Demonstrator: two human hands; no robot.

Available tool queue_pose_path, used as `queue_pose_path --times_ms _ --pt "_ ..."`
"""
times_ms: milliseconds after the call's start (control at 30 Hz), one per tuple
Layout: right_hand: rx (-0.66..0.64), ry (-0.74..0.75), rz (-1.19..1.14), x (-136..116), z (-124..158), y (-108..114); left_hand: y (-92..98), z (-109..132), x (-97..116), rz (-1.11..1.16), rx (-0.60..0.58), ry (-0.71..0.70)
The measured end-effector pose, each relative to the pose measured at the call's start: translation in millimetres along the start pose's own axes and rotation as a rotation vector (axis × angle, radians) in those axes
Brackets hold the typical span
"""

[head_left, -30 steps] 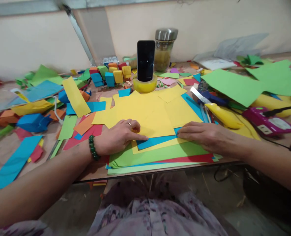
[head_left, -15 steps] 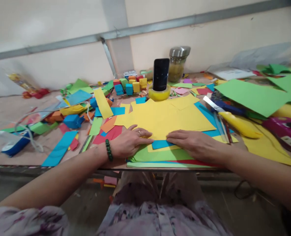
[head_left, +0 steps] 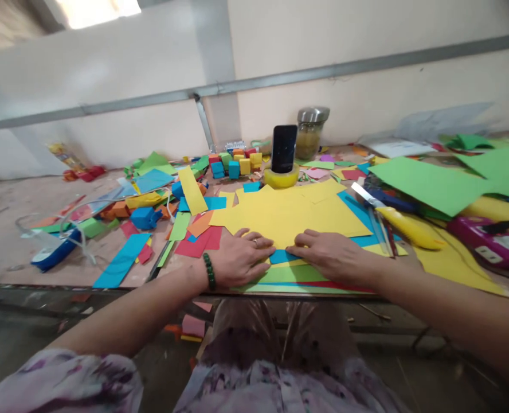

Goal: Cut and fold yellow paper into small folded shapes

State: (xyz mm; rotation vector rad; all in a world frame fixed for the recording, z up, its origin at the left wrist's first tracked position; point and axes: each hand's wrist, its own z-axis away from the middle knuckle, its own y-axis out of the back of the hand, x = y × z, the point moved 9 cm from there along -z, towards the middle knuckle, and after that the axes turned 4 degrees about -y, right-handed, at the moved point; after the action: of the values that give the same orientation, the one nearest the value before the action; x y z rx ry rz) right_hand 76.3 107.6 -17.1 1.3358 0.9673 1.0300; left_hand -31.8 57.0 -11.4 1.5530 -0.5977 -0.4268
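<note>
A small blue paper strip (head_left: 282, 257) lies between my two hands, on top of stacked sheets by the table's front edge. My left hand (head_left: 242, 259), wearing a ring and a green bead bracelet, rests with its fingers spread and its fingertips at the strip's left end. At the other end, the bent fingers of my right hand (head_left: 334, 256) press together on the strip's edge; part of the strip is hidden beneath them. Just beyond both hands lies a large yellow paper sheet (head_left: 280, 212). Green paper (head_left: 289, 273) shows underneath.
A phone (head_left: 284, 149) stands in a yellow tape roll (head_left: 281, 178), near a lidded jar (head_left: 312, 132). On the right are a yellow box cutter (head_left: 411, 228) with its blade out and a purple power strip (head_left: 490, 241). Folded paper cubes (head_left: 233, 168) and scraps lie left.
The view has tilted up and turned slightly left. My left fingers have spread more, and my right fingers have bent more at the strip. The strip stays between my hands.
</note>
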Motion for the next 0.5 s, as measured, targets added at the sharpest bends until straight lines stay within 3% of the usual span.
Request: queue_pose_path --times_ms 133,300,500 --pt "0.058 -0.06 -0.108 13 28 -2 -1.5 6 5 0.021 -0.009 0.022" --pt "0.112 -0.283 -0.15 26 70 2 0.7 10 3 0.05 0.01 0.045" --pt "0.112 -0.482 -0.143 37 91 10 4.7 0 4 0.014 0.029 0.049"
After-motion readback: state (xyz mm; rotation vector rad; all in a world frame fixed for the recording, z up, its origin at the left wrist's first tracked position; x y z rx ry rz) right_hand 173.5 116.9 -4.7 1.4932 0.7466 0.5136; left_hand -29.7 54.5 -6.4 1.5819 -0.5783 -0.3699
